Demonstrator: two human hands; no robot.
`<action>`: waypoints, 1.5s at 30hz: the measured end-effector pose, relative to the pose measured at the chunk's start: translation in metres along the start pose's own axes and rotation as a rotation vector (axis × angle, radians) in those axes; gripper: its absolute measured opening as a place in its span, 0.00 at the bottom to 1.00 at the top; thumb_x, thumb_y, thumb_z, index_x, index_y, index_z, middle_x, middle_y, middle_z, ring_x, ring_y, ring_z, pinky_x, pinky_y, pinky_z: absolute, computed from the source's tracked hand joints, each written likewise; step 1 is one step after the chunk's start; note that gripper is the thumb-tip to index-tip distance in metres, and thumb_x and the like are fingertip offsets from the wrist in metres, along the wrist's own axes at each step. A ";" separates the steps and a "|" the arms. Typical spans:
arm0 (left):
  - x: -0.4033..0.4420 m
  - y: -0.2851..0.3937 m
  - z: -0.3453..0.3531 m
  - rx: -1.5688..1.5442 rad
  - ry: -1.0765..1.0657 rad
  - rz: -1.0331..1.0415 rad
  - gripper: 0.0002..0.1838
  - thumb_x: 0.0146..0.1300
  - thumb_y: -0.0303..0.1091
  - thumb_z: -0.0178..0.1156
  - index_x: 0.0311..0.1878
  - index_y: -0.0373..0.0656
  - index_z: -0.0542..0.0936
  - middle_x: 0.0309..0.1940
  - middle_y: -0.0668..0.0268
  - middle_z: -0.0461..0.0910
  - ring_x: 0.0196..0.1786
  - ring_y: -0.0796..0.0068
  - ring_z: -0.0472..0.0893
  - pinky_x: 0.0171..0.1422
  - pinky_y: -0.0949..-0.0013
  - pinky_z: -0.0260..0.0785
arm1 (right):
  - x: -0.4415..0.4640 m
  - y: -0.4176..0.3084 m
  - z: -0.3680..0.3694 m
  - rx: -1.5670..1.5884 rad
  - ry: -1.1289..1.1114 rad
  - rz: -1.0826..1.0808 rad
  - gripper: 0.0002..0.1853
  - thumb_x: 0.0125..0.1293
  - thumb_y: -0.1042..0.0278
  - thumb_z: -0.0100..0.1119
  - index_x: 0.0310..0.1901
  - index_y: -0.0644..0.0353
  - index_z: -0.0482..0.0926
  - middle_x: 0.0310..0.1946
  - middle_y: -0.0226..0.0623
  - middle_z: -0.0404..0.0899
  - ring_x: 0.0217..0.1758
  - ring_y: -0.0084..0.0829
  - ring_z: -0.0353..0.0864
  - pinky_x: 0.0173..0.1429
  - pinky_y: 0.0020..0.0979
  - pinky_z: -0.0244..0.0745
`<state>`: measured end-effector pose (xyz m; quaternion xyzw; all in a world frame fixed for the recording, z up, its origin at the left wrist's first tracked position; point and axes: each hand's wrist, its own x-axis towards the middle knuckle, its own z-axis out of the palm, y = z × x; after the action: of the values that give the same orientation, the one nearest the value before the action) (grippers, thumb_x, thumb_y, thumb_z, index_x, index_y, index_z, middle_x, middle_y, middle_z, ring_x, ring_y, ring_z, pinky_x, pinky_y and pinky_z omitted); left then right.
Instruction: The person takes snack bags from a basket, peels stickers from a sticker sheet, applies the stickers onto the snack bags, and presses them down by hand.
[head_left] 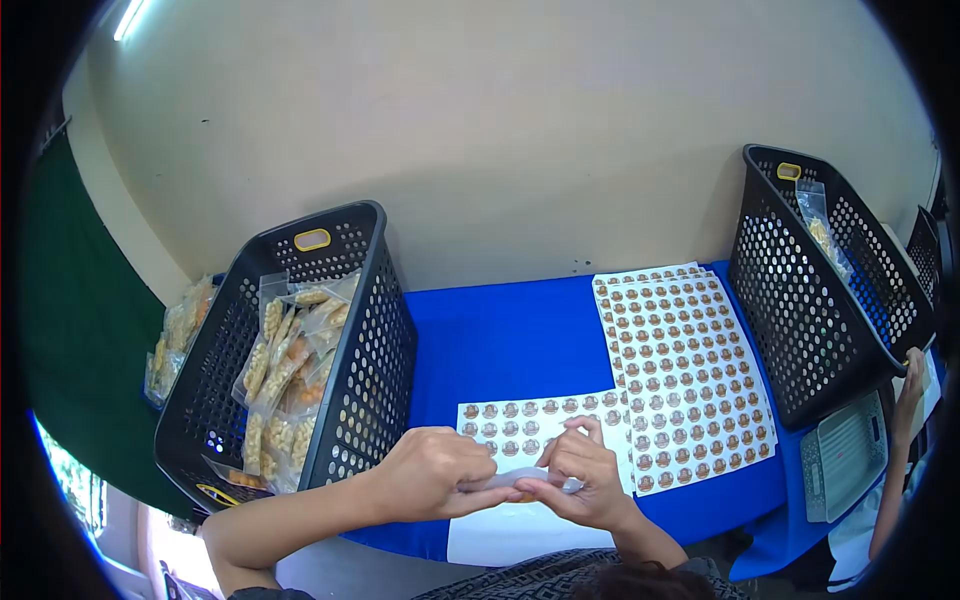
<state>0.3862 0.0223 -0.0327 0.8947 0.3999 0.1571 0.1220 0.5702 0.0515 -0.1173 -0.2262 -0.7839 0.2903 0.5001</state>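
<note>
A small clear plastic bag (pixel 515 478) is stretched between both of my hands, with a bit of orange showing at its lower side. My left hand (pixel 435 472) is closed on one end, its thumb lying along the edge. My right hand (pixel 585 478) pinches the other end between thumb and fingers. Beneath them lies a white sheet of round brown stickers (pixel 530 412), its near part bare of stickers. To the right, overlapping it, is a stack of fuller sticker sheets (pixel 690 380).
A black perforated basket (pixel 365 370) of bagged snacks stands at left, with more bags (pixel 180 325) beyond it. Another black basket (pixel 800 300) at right holds a bag (pixel 820 225). A grey tray (pixel 845 460) and another person's hand (pixel 912 370) are near it. Blue cloth (pixel 490 335) covers the table.
</note>
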 end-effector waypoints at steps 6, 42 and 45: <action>0.010 0.005 0.003 -0.130 0.370 -0.198 0.27 0.45 0.37 0.64 0.46 0.34 0.67 0.43 0.52 0.68 0.41 0.59 0.72 0.44 0.66 0.67 | -0.003 0.008 0.009 0.452 0.249 0.439 0.10 0.60 0.70 0.49 0.37 0.68 0.74 0.26 0.36 0.76 0.35 0.18 0.73 0.37 0.18 0.67; 0.005 -0.005 0.004 -0.515 0.146 -0.172 0.09 0.47 0.28 0.61 0.34 0.37 0.79 0.23 0.61 0.78 0.26 0.75 0.78 0.30 0.76 0.69 | 0.006 -0.016 0.003 0.683 -0.084 0.423 0.07 0.55 0.76 0.55 0.34 0.69 0.76 0.28 0.40 0.77 0.29 0.24 0.77 0.33 0.22 0.74; 0.009 -0.001 -0.001 -0.567 0.152 -0.307 0.12 0.47 0.34 0.63 0.31 0.36 0.78 0.22 0.62 0.78 0.26 0.76 0.78 0.31 0.77 0.70 | -0.001 -0.009 0.010 0.742 0.023 0.423 0.06 0.55 0.76 0.54 0.33 0.70 0.77 0.28 0.40 0.77 0.30 0.23 0.77 0.34 0.22 0.74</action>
<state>0.3906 0.0295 -0.0308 0.7402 0.4785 0.3080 0.3582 0.5608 0.0421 -0.1146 -0.1902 -0.5571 0.6463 0.4855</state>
